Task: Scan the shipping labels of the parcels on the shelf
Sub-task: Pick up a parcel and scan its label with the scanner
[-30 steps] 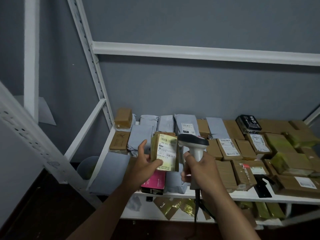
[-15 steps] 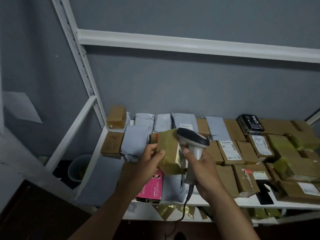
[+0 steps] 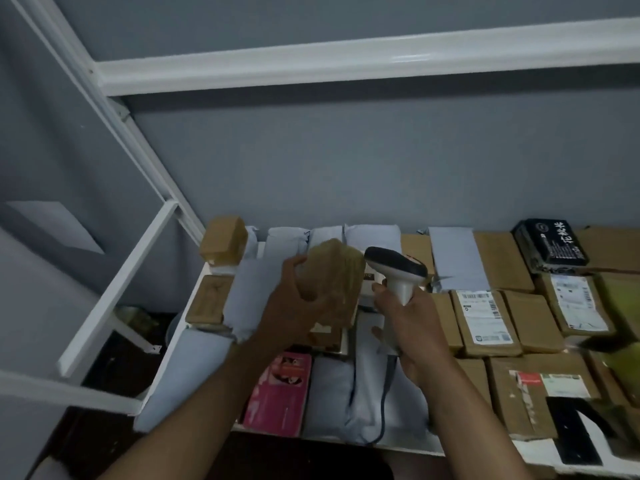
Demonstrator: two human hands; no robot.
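1. So, left hand [image 3: 298, 306] grips a brown parcel [image 3: 332, 282] above the white shelf [image 3: 166, 368]; right hand [image 3: 412, 327] grips the scanner [image 3: 394, 271] just beside it.
2. Parcels pack the shelf edge to edge, grey wall [image 3: 346, 161] behind.

surface: white shelf [image 3: 180, 344] | on it: brown boxes [image 3: 486, 323], grey mailer bags [image 3: 453, 258], pink box [image 3: 277, 393], possibly labelled

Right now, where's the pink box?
Head view, lower centre: the pink box lies at the shelf's front edge, under the left forearm, grey mailers either side.
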